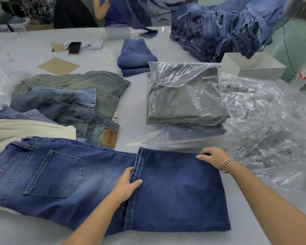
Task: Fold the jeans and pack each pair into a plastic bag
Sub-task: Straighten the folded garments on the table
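The dark blue denim jeans lie flat on the pale tabletop, long axis left-right, legs folded over. The left hand pinches the hem mid-jeans; the right hand grips their far right edge, nearer the crinkled clear plastic bags

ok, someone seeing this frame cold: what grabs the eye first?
The dark blue denim jeans spread across the near table, with the left hand gripping the folded-over leg hem and the right hand holding its far edge. Behind them, mid-table, sits a grey folded garment in a crinkled clear plastic bag. A heap of blue jeans fills the far right.
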Demonstrator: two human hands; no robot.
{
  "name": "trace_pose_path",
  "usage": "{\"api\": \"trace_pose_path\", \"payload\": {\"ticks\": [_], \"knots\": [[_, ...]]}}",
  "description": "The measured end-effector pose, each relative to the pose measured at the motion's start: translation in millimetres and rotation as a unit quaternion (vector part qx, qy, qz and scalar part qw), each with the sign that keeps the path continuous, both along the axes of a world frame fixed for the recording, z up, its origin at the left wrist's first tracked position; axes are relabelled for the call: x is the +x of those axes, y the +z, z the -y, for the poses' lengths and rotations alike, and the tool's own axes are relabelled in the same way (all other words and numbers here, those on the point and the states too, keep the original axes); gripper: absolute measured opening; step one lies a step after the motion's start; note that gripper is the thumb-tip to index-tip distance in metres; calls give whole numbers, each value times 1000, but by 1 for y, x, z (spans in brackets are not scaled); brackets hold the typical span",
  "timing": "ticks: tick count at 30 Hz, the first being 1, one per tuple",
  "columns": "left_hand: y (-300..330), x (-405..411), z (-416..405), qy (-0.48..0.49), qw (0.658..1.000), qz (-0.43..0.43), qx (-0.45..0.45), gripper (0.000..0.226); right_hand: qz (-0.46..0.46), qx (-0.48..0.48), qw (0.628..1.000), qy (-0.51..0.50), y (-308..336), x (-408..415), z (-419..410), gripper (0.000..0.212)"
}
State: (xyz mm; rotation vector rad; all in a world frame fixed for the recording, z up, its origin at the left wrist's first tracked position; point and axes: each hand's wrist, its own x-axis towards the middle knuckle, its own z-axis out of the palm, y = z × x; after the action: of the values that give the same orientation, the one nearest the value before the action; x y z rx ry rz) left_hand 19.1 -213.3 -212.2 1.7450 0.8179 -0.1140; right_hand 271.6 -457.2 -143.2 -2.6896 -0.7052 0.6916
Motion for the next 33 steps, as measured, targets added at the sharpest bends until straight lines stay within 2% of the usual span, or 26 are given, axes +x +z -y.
{"api": "trace_pose_path", "payload": {"ticks": [2,4,6,8,9,11,13,18,21,24,29,33], "knots": [[-3,-2,-2,12,999,19,29,47,93,-36,995,-19,3,-4,-2,17],[-4,-5,-3,0,997,-3,78,48,184,-80,980,-10,0,-23,-6,27],[-5,-10,-1,-4,995,3,95,44,245,0,969,31,-9,-53,-16,35],[-8,-19,2,0,992,32,121,45,241,92,963,82,-21,-90,-30,41],[-9,-24,2,-23,986,17,165,47,216,97,965,113,-29,-110,-38,47],[-15,-31,3,-60,954,-56,289,60,180,42,968,172,-45,-148,-47,53],[-13,-37,3,-63,931,-84,350,66,175,-23,961,212,-61,-171,-49,55],[5,-54,-22,-43,907,-39,418,49,138,-123,966,182,-80,-186,-75,69],[31,-59,-49,-23,882,-5,470,44,108,-111,967,204,-87,-201,-106,72],[59,-71,-93,12,836,2,548,47,102,-91,962,235,-88,-224,-134,70],[86,-113,-172,96,818,-133,552,63,124,-119,959,225,-93,-238,-142,70],[90,-136,-212,135,837,-209,487,88,137,-127,959,211,-97,-240,-142,69]]}}
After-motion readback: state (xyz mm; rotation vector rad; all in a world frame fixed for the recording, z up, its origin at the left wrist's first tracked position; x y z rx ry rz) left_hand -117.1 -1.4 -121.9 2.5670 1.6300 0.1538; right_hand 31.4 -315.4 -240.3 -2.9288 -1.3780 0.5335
